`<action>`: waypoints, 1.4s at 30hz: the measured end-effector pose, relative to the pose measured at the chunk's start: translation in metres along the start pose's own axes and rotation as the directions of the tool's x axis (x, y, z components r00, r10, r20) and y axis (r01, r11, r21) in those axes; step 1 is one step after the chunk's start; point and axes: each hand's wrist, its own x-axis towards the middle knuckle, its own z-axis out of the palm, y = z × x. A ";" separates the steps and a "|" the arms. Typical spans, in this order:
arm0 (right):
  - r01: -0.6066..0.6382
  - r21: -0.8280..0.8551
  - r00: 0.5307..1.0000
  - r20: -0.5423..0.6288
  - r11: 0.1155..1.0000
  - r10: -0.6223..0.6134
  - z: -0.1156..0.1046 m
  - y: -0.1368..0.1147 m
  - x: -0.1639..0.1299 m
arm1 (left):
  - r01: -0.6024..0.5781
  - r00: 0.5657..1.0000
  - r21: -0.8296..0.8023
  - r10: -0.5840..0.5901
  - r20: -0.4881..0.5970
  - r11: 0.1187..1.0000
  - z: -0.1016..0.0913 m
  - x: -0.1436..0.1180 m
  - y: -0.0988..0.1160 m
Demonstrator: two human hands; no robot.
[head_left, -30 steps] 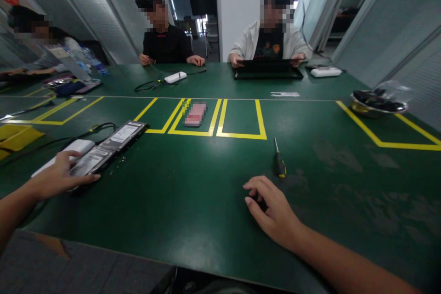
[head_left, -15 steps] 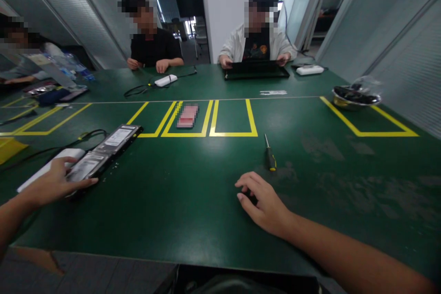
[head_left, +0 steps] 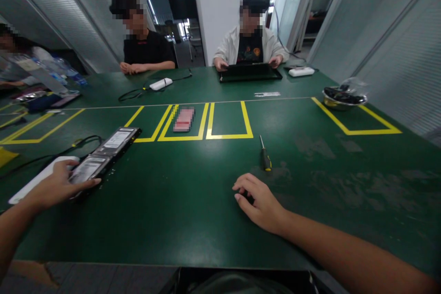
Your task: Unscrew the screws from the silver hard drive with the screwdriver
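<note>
Two hard drives with white labels lie end to end at the left of the green table. My left hand is closed on the nearer one, thumb along its near edge and fingers across its far side. Beside that hand lies a long white power strip with a black cord, partly hidden by my wrist. My right hand rests on the table, loosely curled with a gap between thumb and fingers and nothing in it. Just beyond it lies a screwdriver with a black and yellow handle.
Yellow tape marks several boxes; a blurred pinkish object lies in one. At the right stands a metal bowl of dark items. Across the table, one person holds a black panel; others sit further left. Small bits lie near the drives.
The whole view has shifted slightly. The person in black across the table has brought their hands together. My two hands keep their poses, and the drives stay in place.
</note>
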 end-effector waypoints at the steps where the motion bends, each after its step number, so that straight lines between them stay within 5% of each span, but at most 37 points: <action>1: 0.000 0.003 1.000 0.001 1.000 0.000 0.000 0.000 0.000 | 0.010 1.000 -0.018 -0.010 -0.009 1.000 0.002 0.000 0.001; 23: -0.023 0.090 1.000 0.019 0.996 0.021 -0.001 0.004 -0.003 | 0.186 0.981 -0.094 -0.180 0.070 0.978 0.004 0.013 0.002; 42: -0.020 0.139 0.999 0.050 0.990 0.013 -0.005 0.007 -0.005 | 0.187 0.981 -0.101 -0.182 0.059 0.977 0.013 0.021 -0.009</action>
